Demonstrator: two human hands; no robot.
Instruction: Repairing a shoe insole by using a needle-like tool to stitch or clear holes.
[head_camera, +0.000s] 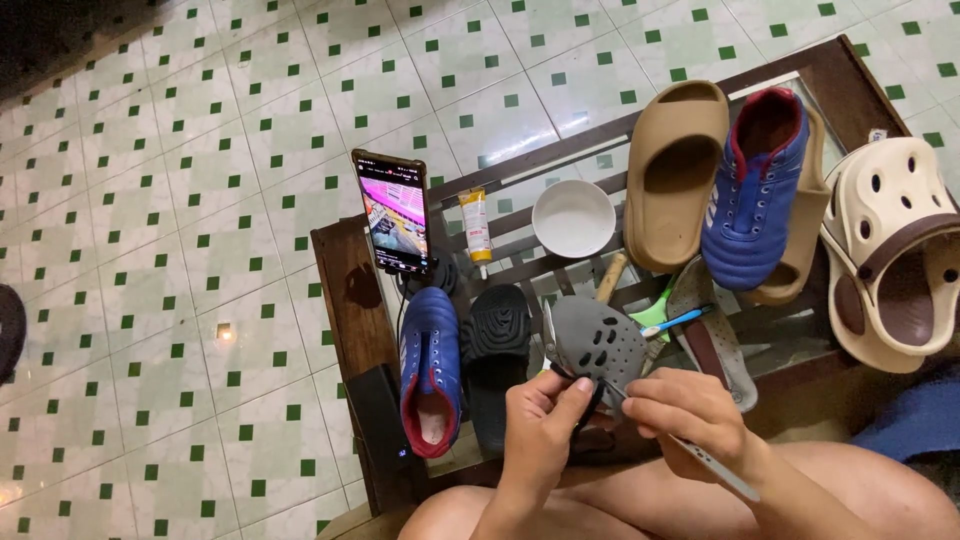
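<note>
My left hand (545, 415) grips the near edge of a grey perforated clog (598, 342), held above the low glass-topped table (345, 290). My right hand (685, 410) holds a thin grey tool (722, 475) and touches the clog's rim beside the left hand. A black strap of the clog hangs between my two hands. My bare knees fill the bottom of the view.
On the table lie a blue sports shoe (430, 368), a black slide (494, 355), a lit phone on a stand (393, 212), a small tube (475, 227), a white bowl (573, 217), a tan slide (675, 165), another blue shoe (755, 185), a cream clog (890, 250) and a toothbrush (672, 322). Around it is tiled floor.
</note>
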